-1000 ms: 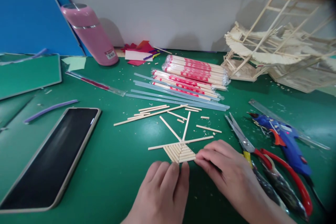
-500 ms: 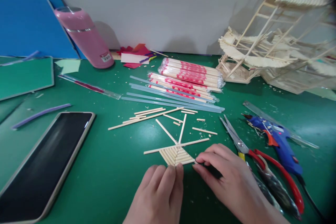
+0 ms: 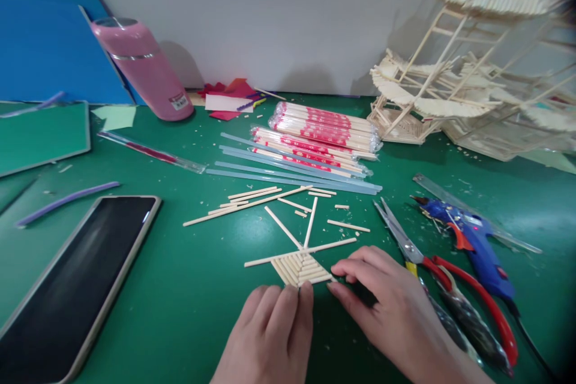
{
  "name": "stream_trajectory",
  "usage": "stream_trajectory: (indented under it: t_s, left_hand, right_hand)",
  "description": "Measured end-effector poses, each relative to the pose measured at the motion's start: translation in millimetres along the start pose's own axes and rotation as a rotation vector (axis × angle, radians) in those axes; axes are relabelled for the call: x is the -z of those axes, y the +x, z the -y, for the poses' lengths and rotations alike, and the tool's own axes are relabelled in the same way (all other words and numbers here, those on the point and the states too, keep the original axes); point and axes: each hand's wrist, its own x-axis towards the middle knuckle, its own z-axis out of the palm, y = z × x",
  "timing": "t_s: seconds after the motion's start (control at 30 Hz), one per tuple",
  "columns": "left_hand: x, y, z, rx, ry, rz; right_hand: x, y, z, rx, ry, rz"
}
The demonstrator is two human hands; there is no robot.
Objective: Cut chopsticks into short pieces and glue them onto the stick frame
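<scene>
Meanwhile, at lower centre of the frame, both hands stay at the near edge of a small fan-shaped panel of glued sticks (image 3: 302,267) lying flat on the green mat (image 3: 189,288). Over the past second little has shifted: the panel sits a touch lower in the frame with the camera's drift, and the right hand (image 3: 387,306) has eased its fingertips slightly off the panel's right corner, so the piece appears settled rather than being moved. The left hand (image 3: 270,336) rests loosely curled, fingertips touching the panel's lower edge, gripping nothing. The right hand is likewise unclenched, index and thumb just beside the corner; whether they touch it cannot be told. Loose cut sticks (image 3: 252,199) lie just above, wrapped chopstick bundles (image 3: 321,132) beyond, scissors (image 3: 405,243) and a blue glue gun (image 3: 472,240) at right, a phone (image 3: 76,276) at left.
</scene>
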Motion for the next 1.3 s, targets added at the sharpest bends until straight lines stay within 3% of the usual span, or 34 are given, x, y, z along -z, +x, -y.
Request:
stream_trajectory:
  t_s: [0.17, 0.33, 0.4, 0.5, 0.63, 0.87, 1.0, 1.13, 1.3]
  left_hand:
    - [4.7, 1.9, 2.4, -0.063, 0.037, 0.018]
    - [17.1, 8.3, 2.8, -0.122, 0.055, 0.216]
    - [16.1, 7.5, 0.9, -0.108, 0.047, 0.168]
    - [13.3, 5.6, -1.6, -0.078, 0.041, -0.010]
    - [18.4, 8.9, -2.4, -0.170, 0.109, 0.093]
    - [16.7, 26.2, -11.6, -0.174, 0.235, 0.183]
    - [16.3, 37.0, -18.0, -0.212, 0.328, 0.301]
    - [22.9, 49.6, -21.4, -0.188, 0.387, 0.413]
    - [23.0, 56.3, -18.6, -0.201, 0.330, 0.413]
  right_hand:
    - [1.9, 2.4, 2.7, 0.062, -0.013, 0.033]
    - [9.8, -0.2, 3.1, 0.105, 0.013, 0.074]
    - [10.6, -1.0, 2.8, 0.100, 0.018, 0.081]
    - [7.6, -0.2, 2.4, 0.111, -0.006, 0.097]
    - [2.4, 2.4, 3.1, 0.151, -0.068, 0.133]
    - [10.6, 1.7, 7.4, 0.142, -0.024, 0.170]
    - [24.2, -4.1, 5.7, 0.076, 0.016, 0.088]
    - [41.7, -23.4, -8.9, -0.022, 0.025, -0.109]
    - [53.6, -66.1, -39.6, -0.228, -0.080, -0.278]
